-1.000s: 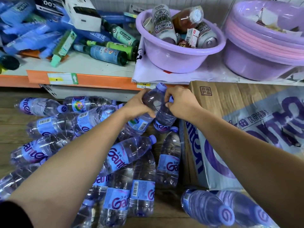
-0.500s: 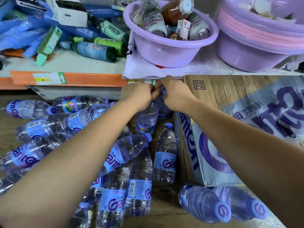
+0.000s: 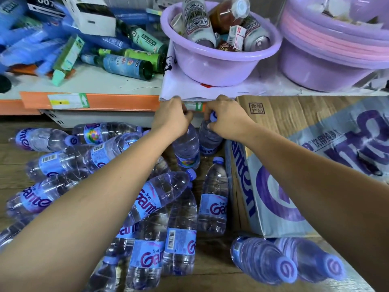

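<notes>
Bare here: left forearm (image 3: 94,203), right forearm (image 3: 305,175), uncovered to the frame's edge. Same with left hand (image 3: 172,119) and right hand (image 3: 225,121)

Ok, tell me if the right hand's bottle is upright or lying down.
Upright: the right hand grips the bottle at its neck, cap uppermost.

one wide-angle camera rides on the person's head, facing forward and steeply down. both forearms run up from the bottom corners to the left hand (image 3: 172,119) and right hand (image 3: 225,121), which meet on two standing bottles (image 3: 186,148) just above the middle. the loose bottles (image 3: 147,199) on the floor (image 3: 12,165) lie close below, the cardboard box (image 3: 294,165) close at the right, the shelf (image 3: 117,102) farther off across the top. the far left edge is smeared, perhaps by motion.
</notes>
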Demonstrator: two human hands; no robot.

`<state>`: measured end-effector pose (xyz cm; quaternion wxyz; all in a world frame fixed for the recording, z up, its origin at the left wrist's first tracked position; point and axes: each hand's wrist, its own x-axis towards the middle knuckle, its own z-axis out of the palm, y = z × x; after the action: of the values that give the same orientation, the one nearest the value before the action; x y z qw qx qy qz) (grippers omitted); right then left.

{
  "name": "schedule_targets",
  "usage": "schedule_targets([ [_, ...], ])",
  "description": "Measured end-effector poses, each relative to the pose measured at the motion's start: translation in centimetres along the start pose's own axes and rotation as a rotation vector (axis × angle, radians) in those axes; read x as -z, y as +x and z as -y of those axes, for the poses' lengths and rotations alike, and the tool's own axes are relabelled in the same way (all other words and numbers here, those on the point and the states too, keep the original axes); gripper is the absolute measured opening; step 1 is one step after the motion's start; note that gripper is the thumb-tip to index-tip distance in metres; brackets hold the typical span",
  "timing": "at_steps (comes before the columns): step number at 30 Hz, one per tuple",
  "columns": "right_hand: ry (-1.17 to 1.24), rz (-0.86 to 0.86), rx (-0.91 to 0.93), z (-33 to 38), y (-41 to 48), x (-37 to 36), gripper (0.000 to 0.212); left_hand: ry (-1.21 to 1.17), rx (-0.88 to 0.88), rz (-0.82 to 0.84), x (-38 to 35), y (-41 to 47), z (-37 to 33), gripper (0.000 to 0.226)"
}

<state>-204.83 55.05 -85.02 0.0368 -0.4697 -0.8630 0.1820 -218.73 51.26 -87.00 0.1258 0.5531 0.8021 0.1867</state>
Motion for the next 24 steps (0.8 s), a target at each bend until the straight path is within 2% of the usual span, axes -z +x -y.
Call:
schedule_targets([
  [2, 0.006, 0.008, 0.004, 0.0, 0.1, 0.0, 0.018, -0.015, -0.02, 0.037, -0.1, 0.2, -0.2, 0.024],
  [5, -0.02, 0.007, -0.002, -0.1, 0.4, -0.2, 0.019, -0.102, -0.136, 0.382, 1.0, 0.3, -0.7, 0.017],
  [7, -0.038, 0.004, -0.016, -0.2, 0.5, -0.2, 0.026, -0.026, -0.18, 0.552, 2.1, -0.1, -0.7, 0.039],
  [8, -0.047, 0.005, -0.027, -0.2, 0.6, -0.2, 0.029, -0.01, -0.164, 0.554, 2.3, 0.0, -0.3, 0.045],
  [10, -0.067, 0.022, -0.049, -0.1, 0.6, -0.1, 0.029, -0.143, -0.072, 0.546, 2.8, -0.3, 0.3, 0.033],
  [12, -0.08, 0.042, -0.075, -0.1, 0.6, 0.0, 0.008, -0.218, -0.056, 0.438, 2.7, -0.5, 1.0, 0.022],
  [15, -0.1, 0.045, -0.076, -0.1, 0.8, 0.2, 0.026, -0.235, -0.065, 0.251, 1.7, -0.3, 1.1, 0.023],
  [18, -0.145, 0.052, -0.067, -0.1, 1.1, 0.5, 0.01, -0.267, -0.012, 0.1, 0.4, 0.5, 0.9, 0.027],
  [19, -0.161, 0.046, -0.059, -0.2, 1.3, 0.5, 0.015, -0.28, 0.012, 0.055, 0.1, 0.7, 0.8, 0.03],
  [22, -0.197, 0.039, -0.065, -0.1, 1.8, 0.6, 0.028, -0.325, 0.03, -0.006, -0.6, 1.0, 0.6, 0.039],
  [24, -0.21, 0.032, -0.058, -0.2, 2.1, 0.7, 0.029, -0.278, -0.042, 0.015, -0.6, 1.0, 0.4, 0.042],
])
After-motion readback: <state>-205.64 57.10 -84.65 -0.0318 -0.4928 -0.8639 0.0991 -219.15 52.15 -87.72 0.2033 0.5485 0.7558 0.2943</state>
